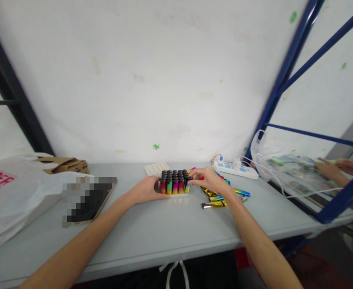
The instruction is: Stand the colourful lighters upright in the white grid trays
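Two bare hands worked apart from each other at the middle of my view, at either end of a block of lighters (175, 186), so I set my clock on that block, with twelve toward the wall (176, 80). At nine o'clock the left hand (147, 188) was clamped around the block's end, thumb along the lower front edge, the other fingers partly hidden behind. At three o'clock the right hand (210, 178) had its fingertips bent in at the endmost lighter's black top; from where I sat I could not tell whether they pinched it. A spot of red showed among those fingers. The lighters stood upright in close rows, rainbow-coloured under black tops, on a thin white base resting on the grey table (164, 228). Just beyond, at eleven, lay a white gridded tray (155, 168). Near the right forearm, toward four, I saw loose shiny pieces (216, 204) in gold and blue. At two stood a white power strip (245, 171) with plugs in it, before a blue metal post (274, 98). Toward eight lay a dark phone (96, 200), partly pixelated, then at nine a white bag (16, 204) with red lettering, and at ten some folded cardboard (63, 165). Far out at three, past the post, I made out another person's hands (333, 168).
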The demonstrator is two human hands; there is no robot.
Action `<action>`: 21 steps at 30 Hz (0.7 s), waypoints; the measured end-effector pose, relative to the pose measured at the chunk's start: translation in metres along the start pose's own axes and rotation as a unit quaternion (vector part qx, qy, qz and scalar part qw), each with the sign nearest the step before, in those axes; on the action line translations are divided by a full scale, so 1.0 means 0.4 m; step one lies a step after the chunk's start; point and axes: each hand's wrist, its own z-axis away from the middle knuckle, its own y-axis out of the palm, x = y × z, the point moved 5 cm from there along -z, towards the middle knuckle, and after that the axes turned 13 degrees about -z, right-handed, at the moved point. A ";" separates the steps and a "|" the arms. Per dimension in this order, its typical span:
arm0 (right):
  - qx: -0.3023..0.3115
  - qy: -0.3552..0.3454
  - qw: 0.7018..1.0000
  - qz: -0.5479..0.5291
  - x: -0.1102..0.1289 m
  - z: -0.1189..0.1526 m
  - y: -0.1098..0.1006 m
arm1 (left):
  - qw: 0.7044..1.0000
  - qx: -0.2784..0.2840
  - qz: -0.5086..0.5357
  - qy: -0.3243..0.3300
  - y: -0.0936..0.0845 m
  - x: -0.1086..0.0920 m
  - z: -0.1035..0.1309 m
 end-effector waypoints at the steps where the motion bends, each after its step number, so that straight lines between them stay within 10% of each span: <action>1: 0.004 0.003 1.000 -0.002 -0.001 0.000 0.002 | 1.000 0.000 -0.001 0.002 0.000 -0.001 0.000; 14: 0.028 0.084 0.996 -0.007 -0.025 0.002 -0.007 | 1.000 0.018 -0.001 0.003 -0.003 -0.020 0.014; 21: 0.019 -0.004 0.994 0.105 0.011 -0.131 0.022 | 0.995 0.023 -0.055 -0.078 -0.040 -0.039 0.163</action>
